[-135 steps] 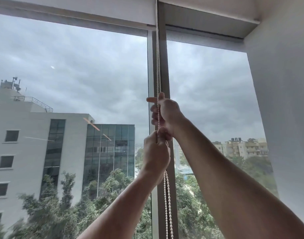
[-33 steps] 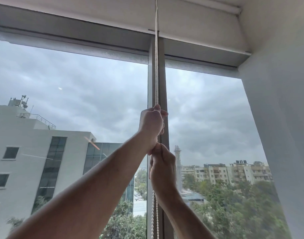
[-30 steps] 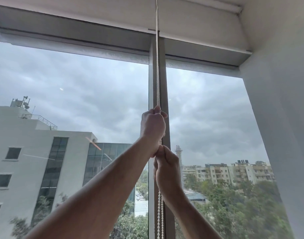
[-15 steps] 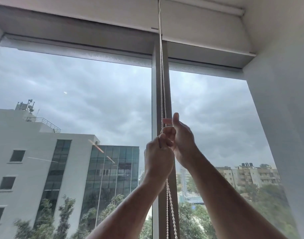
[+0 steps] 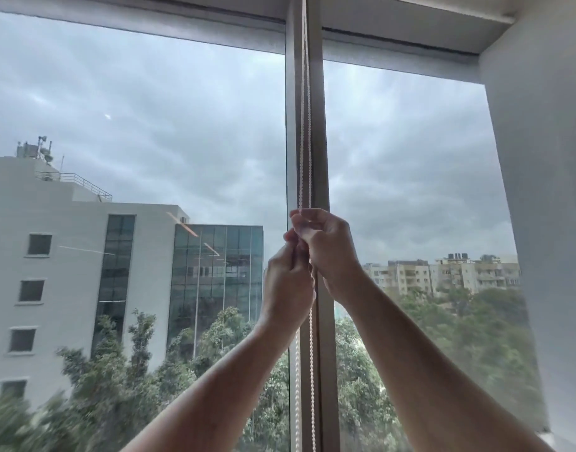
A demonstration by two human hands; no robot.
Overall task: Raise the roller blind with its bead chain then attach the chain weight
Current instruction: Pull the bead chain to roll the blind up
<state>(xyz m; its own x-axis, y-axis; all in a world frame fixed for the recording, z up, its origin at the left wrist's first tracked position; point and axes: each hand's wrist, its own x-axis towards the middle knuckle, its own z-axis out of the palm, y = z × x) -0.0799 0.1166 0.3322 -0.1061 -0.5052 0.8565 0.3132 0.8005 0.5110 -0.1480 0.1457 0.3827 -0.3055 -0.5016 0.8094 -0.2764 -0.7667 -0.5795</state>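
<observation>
Both hands raised at the grey vertical window mullion (image 5: 322, 158). White beaded blind chain (image 5: 305, 141) hangs in two strands down the mullion. Right hand (image 5: 327, 246), upper, fingers curled on the chain; left hand (image 5: 288, 288) just below, fist closed, apparently on the same chain. Strands continue below both fists.

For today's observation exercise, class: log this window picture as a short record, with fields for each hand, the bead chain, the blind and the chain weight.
left hand: closed on the bead chain, the lower of the two hands
right hand: closed on the chain just above the left hand
bead chain: white, two strands hanging along the window mullion
blind: not visible over the glass; both panes are uncovered
chain weight: not in view
</observation>
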